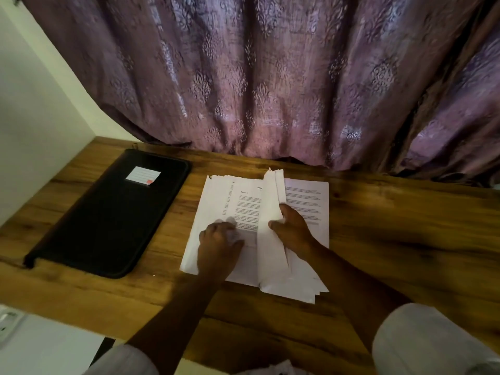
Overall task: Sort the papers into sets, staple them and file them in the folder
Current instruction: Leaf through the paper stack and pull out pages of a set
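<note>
White papers (243, 207) mid wooden counter (378, 226); black folder (113, 212) closed, left | left hand (219, 247) flat, fingers spread, pinning stack | right hand (292, 231) fingers pinching lifted sheets (273, 201) | peel slowly; keep stack pinned; check headings before separating sets

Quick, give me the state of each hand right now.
Left hand: pressed on the paper stack, gripping nothing.
Right hand: pinching lifted sheets from the stack.

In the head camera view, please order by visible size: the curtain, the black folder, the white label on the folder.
1. curtain
2. black folder
3. white label
</note>
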